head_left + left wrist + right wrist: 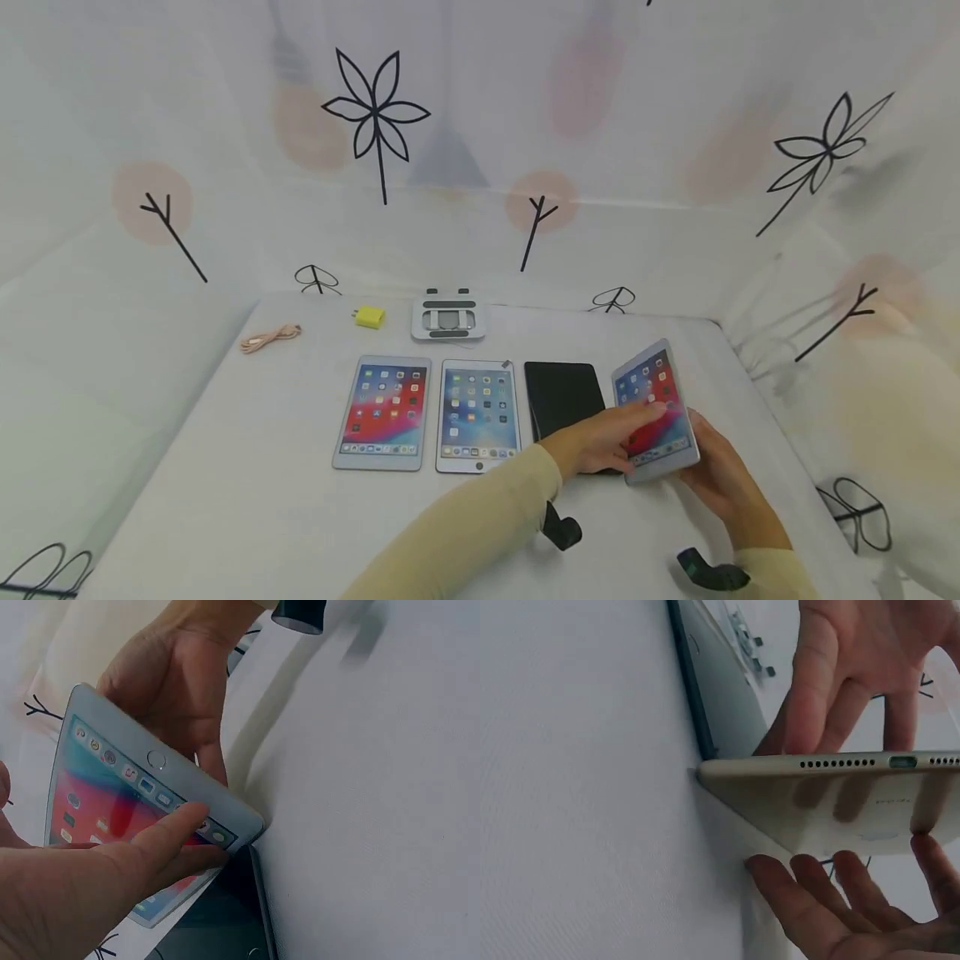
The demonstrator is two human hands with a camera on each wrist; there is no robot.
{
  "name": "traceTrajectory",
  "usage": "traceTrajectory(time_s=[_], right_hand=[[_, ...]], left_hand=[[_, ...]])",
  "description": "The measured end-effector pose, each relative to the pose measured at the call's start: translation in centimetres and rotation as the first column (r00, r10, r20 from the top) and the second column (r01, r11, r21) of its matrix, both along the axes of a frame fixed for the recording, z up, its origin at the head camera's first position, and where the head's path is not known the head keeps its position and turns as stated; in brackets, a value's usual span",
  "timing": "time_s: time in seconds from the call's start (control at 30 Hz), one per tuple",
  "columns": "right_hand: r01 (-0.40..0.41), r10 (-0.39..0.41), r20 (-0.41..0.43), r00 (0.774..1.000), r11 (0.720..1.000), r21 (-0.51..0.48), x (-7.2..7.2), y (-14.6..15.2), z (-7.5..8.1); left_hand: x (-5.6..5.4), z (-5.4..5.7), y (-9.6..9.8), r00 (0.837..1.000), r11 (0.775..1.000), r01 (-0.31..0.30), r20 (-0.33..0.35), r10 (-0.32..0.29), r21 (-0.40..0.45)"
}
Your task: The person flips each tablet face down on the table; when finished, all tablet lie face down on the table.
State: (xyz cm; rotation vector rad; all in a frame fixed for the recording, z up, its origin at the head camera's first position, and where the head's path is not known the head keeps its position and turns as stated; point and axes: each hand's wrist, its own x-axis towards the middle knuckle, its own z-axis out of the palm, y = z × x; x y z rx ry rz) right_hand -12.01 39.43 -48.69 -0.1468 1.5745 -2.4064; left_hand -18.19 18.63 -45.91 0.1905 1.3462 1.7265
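Observation:
A white tablet (651,379) with a lit home screen stands tilted at the right end of a row, its lower corner down at the tabletop. My left hand (607,433) is on its screen side, the fairly straight fingers (174,829) touching the glass near the dock icons. Behind the tablet is my right hand (723,471). In the right wrist view, one of its fingertips (924,841) meets the shiny back (870,814), and the others stay close below. Right beside the tilted corner lies a black tablet (562,396), partly covered by my left hand.
Two white tablets with lit screens, one red and blue (384,412) and one pale blue (478,408), lie left of the black one. Farther back are a coiled pink cable (270,337), a yellow charger plug (370,317) and a silver stand (448,318). A patterned cloth wall (480,242) surrounds the table.

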Motion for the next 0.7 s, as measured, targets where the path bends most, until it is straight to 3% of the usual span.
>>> traceTrajectory(time_s=[0.13,0.3,0.53,0.63,0.7], right_hand=[[-0.005,0.018,-0.072,0.997,0.983,0.183,-0.4,-1.0,-0.4],[0.103,-0.067,-0.117,0.991,0.938,0.331,-0.9,-2.4,0.0],[0.134,-0.101,-0.099,0.990,0.892,0.432,-1.1,-2.1,0.8],[0.119,-0.111,-0.047,0.993,0.859,0.498,-1.3,-0.6,0.8],[0.089,-0.110,0.011,0.994,0.857,0.507,-1.6,0.6,0.6]], left_hand=[[0.4,0.4,0.2,0.997,1.000,0.014,-0.077,-0.014,0.000],[0.5,0.9,0.0,0.993,0.999,-0.042,-0.110,0.042,0.000],[0.8,1.3,-0.7,0.994,0.989,-0.107,-0.015,0.109,0.103],[1.1,1.4,-0.8,0.992,0.974,-0.127,0.043,0.121,0.189],[1.2,1.5,-1.0,0.989,0.962,-0.141,0.076,0.127,0.234]])
